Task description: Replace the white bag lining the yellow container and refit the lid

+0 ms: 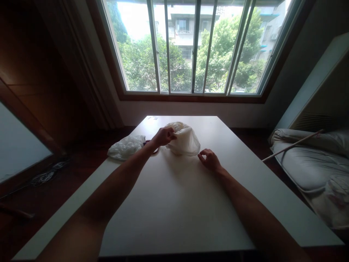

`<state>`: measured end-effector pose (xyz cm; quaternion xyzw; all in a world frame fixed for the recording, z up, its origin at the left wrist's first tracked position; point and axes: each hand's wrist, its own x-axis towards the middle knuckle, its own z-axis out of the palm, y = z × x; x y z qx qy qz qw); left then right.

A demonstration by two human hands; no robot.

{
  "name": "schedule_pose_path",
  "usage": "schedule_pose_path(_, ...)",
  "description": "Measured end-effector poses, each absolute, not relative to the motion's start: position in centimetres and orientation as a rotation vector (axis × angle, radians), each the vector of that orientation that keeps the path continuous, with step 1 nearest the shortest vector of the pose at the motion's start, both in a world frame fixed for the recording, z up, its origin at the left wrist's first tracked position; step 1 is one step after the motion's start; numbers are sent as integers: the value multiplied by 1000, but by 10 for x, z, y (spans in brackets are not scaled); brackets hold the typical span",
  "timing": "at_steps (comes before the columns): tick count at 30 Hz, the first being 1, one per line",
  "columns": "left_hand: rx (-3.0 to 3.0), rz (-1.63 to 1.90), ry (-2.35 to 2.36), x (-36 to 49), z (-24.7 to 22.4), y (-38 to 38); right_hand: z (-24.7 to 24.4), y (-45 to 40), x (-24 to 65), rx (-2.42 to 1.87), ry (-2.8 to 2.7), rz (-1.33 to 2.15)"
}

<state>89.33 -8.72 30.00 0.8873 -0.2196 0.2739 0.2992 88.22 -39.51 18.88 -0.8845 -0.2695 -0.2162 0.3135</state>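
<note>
A thin, pale plastic bag (187, 140) stands puffed out on the white table (177, 211). My left hand (164, 136) pinches the bag's upper left side, its fingers closed on the film. Close to the bag's lower right corner is my right hand (209, 159), thumb and fingertips drawn together at the bag's edge; it looks like they grip that corner. What the bag holds, if anything, cannot be seen. Left of it lies a crumpled white plastic bag (127, 146). A dark reddish, rounded item (156, 150) is partly hidden behind my left wrist.
Beyond the table's far edge is a wide sliding window (193, 54). To the right sit a pale cushioned piece (302, 160) with a thin stick (291, 145) across it and a tall white appliance (319, 87). Cables (45, 177) lie on the dark floor at left.
</note>
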Motion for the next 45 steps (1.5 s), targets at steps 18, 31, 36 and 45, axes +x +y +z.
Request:
schedule_pose_path(18, 2220, 507, -688, 890, 301, -99, 197, -398, 883, -2342, -577, -667)
schedule_pose_path(31, 2171, 474, -669, 881, 305, -92, 198, -398, 885, -2294, -606, -684)
schedule_pose_path(36, 2167, 573, -719, 864, 315, -86, 201, -399, 884, -2269, -594, -692)
schedule_pose_path(45, 2176, 881, -448, 849, 319, -82, 248, -388, 893, -2093, -465, -681)
